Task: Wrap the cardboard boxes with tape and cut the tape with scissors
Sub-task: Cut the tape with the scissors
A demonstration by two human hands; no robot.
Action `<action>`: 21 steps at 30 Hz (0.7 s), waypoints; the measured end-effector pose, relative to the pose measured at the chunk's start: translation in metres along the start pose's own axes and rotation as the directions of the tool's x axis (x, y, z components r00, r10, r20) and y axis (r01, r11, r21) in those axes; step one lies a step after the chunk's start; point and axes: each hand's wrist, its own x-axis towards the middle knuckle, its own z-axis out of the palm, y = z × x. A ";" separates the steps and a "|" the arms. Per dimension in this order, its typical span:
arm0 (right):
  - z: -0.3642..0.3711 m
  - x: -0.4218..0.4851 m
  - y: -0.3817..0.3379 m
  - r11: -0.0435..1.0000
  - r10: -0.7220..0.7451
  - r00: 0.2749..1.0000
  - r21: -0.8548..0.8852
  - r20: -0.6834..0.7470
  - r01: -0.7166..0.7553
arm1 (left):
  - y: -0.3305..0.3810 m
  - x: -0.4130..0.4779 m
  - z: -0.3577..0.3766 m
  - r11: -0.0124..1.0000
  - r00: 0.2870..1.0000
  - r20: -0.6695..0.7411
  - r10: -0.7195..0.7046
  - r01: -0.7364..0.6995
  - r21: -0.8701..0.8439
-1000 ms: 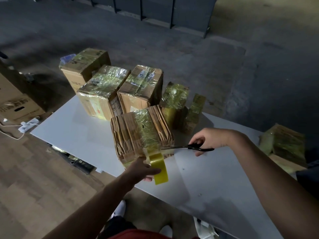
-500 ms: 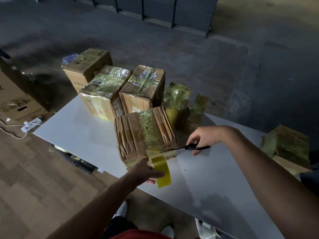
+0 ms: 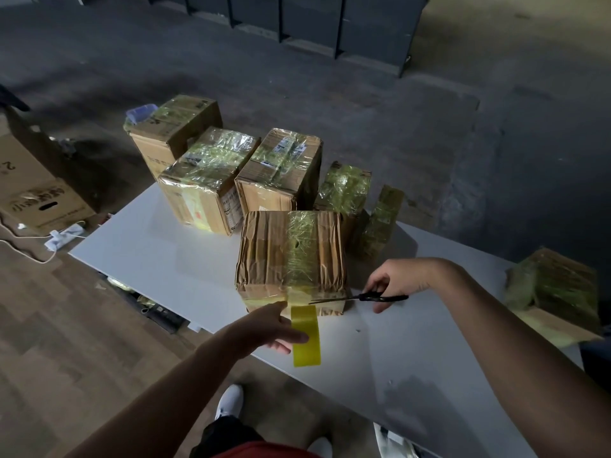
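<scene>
The crumpled cardboard box sits on the white tabletop. The left hand grips the yellow tape roll just below the box's near face, its fingers partly hidden behind the roll. The right hand holds the black scissors with their tips at the tape strip. Its fingers cover the handle loops, and it is unclear whether the blades are parted.

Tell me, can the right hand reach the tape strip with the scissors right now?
Probably yes. The right hand holds the scissors, tips beside the tape strip running from the crumpled box to the tape roll in the left hand; nothing lies between.
</scene>
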 end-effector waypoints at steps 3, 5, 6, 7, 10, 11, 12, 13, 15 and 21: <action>0.004 0.000 0.000 0.999 -0.009 1.000 0.037 -0.001 0.009 | 0.003 -0.001 -0.004 0.999 0.999 0.046 -0.010 0.008 0.051; 0.006 0.002 -0.003 0.998 -0.022 1.000 0.050 -0.002 0.023 | 0.003 0.000 -0.005 0.998 0.998 0.063 -0.008 0.004 0.059; 0.007 0.004 -0.005 0.998 -0.027 1.000 0.054 -0.005 0.028 | 0.004 0.000 -0.006 0.998 0.998 0.066 -0.008 0.004 0.063; 0.009 0.006 -0.007 0.998 -0.031 0.999 0.056 -0.010 0.032 | 0.003 0.000 -0.006 0.998 0.998 0.068 -0.011 0.006 0.069; 0.012 0.009 -0.011 0.998 -0.043 0.999 0.054 -0.020 0.044 | 0.002 0.001 -0.007 0.997 0.997 0.070 -0.013 0.008 0.071; 0.013 0.010 -0.012 0.997 -0.044 0.999 0.055 -0.020 0.045 | 0.001 0.001 -0.007 0.997 0.997 0.071 -0.014 0.009 0.071; 0.014 0.010 -0.012 0.997 -0.042 0.999 0.062 -0.018 0.043 | 0.001 0.001 -0.008 0.997 0.997 0.072 -0.017 0.011 0.075; 0.015 0.010 -0.011 0.996 -0.041 0.999 0.074 -0.010 0.042 | 0.001 0.002 -0.008 0.997 0.997 0.073 -0.019 0.013 0.080; 0.017 0.010 -0.010 0.995 -0.042 0.999 0.094 0.016 0.040 | 0.001 0.002 -0.009 0.996 0.997 0.079 -0.021 0.014 0.084; 0.024 0.007 -0.012 0.979 -0.071 0.997 0.191 -0.017 0.073 | -0.003 0.003 -0.011 0.994 0.995 0.097 -0.020 0.009 0.105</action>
